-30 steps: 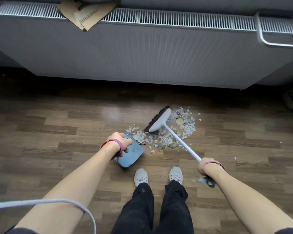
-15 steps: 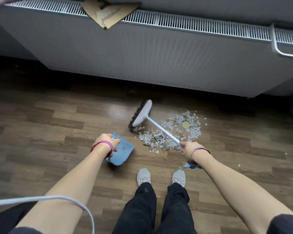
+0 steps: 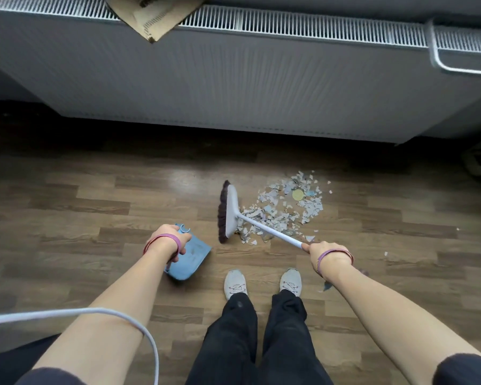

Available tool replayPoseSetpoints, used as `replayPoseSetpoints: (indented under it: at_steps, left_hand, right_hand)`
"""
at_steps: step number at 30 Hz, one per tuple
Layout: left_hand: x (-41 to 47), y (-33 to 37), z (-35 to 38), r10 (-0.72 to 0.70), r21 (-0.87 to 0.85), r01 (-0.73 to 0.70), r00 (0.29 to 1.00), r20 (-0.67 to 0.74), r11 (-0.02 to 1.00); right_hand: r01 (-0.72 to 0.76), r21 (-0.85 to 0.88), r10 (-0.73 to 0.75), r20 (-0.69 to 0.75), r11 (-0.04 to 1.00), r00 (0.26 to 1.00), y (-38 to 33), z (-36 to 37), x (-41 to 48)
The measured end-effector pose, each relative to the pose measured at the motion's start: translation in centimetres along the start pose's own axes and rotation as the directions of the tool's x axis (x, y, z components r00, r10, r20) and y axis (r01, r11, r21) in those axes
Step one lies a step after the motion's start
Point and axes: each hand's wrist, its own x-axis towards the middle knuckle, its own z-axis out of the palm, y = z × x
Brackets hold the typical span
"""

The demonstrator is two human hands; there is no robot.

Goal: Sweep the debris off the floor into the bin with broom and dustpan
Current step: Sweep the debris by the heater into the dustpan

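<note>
A pile of torn paper debris (image 3: pixel 286 208) with a round yellow piece lies on the wooden floor ahead of my feet. My right hand (image 3: pixel 325 252) grips the white handle of the broom (image 3: pixel 231 211). Its dark-bristled head stands at the pile's left edge, bristles facing left. My left hand (image 3: pixel 165 240) holds the blue dustpan (image 3: pixel 190 258) by its handle. The pan rests low over the floor, left of the broom head and apart from the debris. No bin is in view.
A long white radiator (image 3: pixel 233 79) runs along the wall beyond the pile, with a piece of cardboard (image 3: pixel 153 15) hanging over its top. A few stray scraps (image 3: pixel 386 253) lie to the right. My white shoes (image 3: pixel 263 282) stand just behind the pile. A white cable (image 3: pixel 100 312) crosses my left forearm.
The broom head swung from the middle of the pile to its left edge and turned. My right hand slid further up the handle. The dustpan stayed about where it was.
</note>
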Motion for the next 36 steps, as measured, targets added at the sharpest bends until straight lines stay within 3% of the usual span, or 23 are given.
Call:
replayPoseSetpoints:
  at_steps: [11, 19, 24, 29, 33, 36]
  left_hand:
    - [-3.6, 8.7, 5.4, 0.141, 0.099, -0.143, 0.99, 0.024, 0.985]
    - [-6.4, 15.4, 8.8, 0.282, 0.348, -0.292, 0.956, 0.082, 0.891]
    - [-5.7, 18.3, 10.0, 0.343, 0.408, -0.364, 0.931, 0.125, 0.837]
    - [-3.8, 18.6, 10.3, 0.386, 0.496, -0.448, 0.894, 0.229, 0.743]
    - [-1.4, 18.7, 10.0, 0.406, 0.606, -0.499, 0.864, 0.296, 0.619]
    - [0.7, 18.2, 9.7, 0.43, 0.613, -0.547, 0.835, 0.344, 0.57]
  right_hand:
    - [-0.206, 0.086, 0.204, 0.027, 0.975, 0.979, 11.9, 3.8, -3.1]
    - [-0.235, 0.409, 0.232, 0.059, 0.882, 0.971, 18.0, 3.5, -2.1]
    - [-0.235, 0.616, 0.266, 0.041, 0.752, 0.963, 18.4, 1.7, 0.9]
    - [-0.289, 0.779, 0.369, 0.08, 0.556, 0.926, 16.7, 0.3, 3.3]
    - [-0.319, 0.886, 0.407, 0.168, 0.337, 0.898, 14.6, 0.2, 4.6]
    - [-0.329, 0.941, 0.398, 0.271, 0.083, 0.876, 11.3, 1.3, 5.3]
